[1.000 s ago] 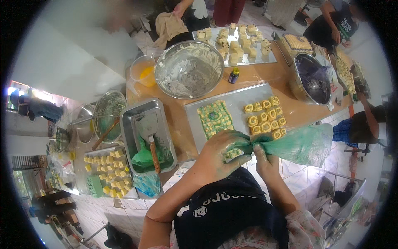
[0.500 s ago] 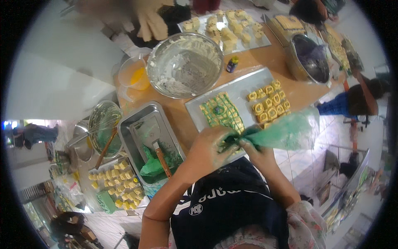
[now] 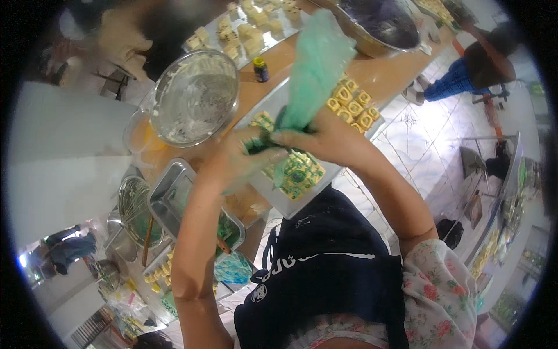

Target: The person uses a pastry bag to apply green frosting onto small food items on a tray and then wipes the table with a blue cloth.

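Around the green bag (image 3: 318,64), left hand (image 3: 241,156) and right hand (image 3: 318,139) curl.

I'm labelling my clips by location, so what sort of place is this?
Likely a baking kitchen or pastry workshop: there's a metal bowl smeared with pale cream, a piping bag of something green, and small rolled cakes in rows on a tray.
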A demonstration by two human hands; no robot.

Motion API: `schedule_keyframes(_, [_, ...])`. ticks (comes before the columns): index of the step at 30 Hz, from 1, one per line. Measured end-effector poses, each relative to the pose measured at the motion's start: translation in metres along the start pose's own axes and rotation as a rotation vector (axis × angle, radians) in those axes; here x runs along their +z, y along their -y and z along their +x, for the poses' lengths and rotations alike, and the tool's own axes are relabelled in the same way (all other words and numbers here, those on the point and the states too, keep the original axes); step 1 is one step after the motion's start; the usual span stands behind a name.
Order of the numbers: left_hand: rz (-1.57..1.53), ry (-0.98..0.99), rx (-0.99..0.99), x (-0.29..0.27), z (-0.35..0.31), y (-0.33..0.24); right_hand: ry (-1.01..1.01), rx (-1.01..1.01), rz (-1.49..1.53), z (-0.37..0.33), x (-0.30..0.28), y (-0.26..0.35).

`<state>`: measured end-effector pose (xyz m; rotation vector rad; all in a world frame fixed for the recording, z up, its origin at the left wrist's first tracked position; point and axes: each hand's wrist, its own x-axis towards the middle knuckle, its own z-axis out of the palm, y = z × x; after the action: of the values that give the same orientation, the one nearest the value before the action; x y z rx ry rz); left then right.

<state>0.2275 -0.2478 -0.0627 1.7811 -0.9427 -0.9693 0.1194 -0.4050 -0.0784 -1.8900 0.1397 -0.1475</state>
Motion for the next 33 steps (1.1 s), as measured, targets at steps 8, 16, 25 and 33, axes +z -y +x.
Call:
schedule_keyframes(8, [-0.648,-0.005,-0.212,0.021,0.023,-0.023,0.023,-0.003,0.074,0.011,-0.037,0.025])
schedule_keyframes(16, [-0.765,-0.047,-0.136,0.029,0.027,-0.046,0.111,-0.024,-0.001,0.016,-0.059,0.028])
schedule_keyframes(25, [-0.370,-0.148,-0.077,0.033,0.036,-0.076,-0.048,-0.086,0.059,0.018,-0.071,0.029])
schedule_keyframes(33, [0.170,-0.238,0.035,0.036,0.047,-0.082,-0.146,-0.086,-0.065,0.012,-0.073,0.034])
